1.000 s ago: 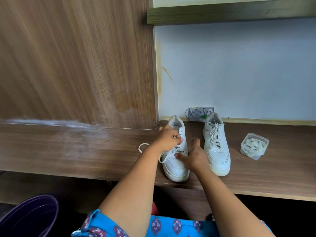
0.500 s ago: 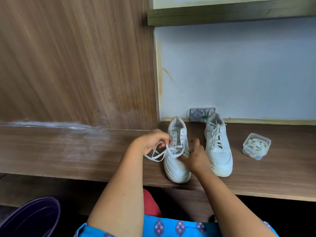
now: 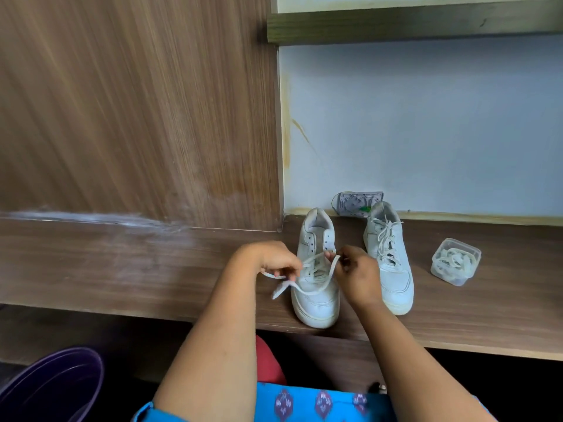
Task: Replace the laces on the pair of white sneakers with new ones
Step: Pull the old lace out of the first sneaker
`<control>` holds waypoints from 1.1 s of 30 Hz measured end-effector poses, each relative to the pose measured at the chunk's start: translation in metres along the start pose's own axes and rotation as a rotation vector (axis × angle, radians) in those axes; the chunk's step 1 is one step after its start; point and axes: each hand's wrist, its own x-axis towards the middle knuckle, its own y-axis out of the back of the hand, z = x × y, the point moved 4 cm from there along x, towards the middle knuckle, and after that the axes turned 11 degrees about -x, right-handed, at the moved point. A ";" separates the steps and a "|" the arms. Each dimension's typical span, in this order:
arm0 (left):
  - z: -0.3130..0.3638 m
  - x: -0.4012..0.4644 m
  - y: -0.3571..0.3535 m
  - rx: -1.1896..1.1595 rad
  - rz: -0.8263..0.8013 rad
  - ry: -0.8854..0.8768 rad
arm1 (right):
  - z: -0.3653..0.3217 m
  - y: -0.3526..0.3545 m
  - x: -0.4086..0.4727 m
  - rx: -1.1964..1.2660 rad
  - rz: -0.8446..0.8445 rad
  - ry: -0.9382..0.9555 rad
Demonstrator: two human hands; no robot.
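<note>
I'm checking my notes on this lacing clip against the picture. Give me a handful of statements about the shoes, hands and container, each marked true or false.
1. Both hands hold the lace of the left sneaker. True: the left hand and right hand each pinch the lace.
2. The right sneaker has no lace. False: it is fully laced.
3. The upper eyelets of the left sneaker are empty. True.
4. The clear container lies between the two sneakers. False: it sits to the right of the right sneaker, apart from it.
5. The container is empty. False: it holds coiled white laces.
</note>
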 end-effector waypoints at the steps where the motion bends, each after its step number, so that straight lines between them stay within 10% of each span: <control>1: 0.004 0.008 -0.002 0.045 0.097 -0.067 | -0.001 0.001 0.002 -0.039 -0.004 0.023; 7: 0.011 0.030 -0.012 0.084 0.270 -0.219 | -0.020 0.029 0.011 -0.050 -0.065 0.082; 12: 0.002 0.035 -0.017 0.190 0.183 -0.086 | -0.005 0.051 0.001 -0.695 -0.940 0.002; 17: 0.009 0.030 -0.015 0.153 0.163 -0.151 | -0.011 0.026 0.011 -0.269 -0.319 0.007; 19: 0.018 0.021 -0.010 0.012 0.181 -0.234 | -0.020 0.010 0.008 -0.195 -0.290 0.062; 24: 0.025 -0.015 -0.020 -0.010 -0.363 -0.104 | -0.020 -0.005 0.003 -0.158 -0.402 0.116; 30: 0.002 0.005 -0.018 0.086 -0.161 0.159 | 0.014 0.048 0.004 -1.041 -0.890 -0.093; 33: 0.010 0.021 -0.014 0.010 0.242 0.025 | -0.009 0.052 0.011 -0.825 -0.646 -0.015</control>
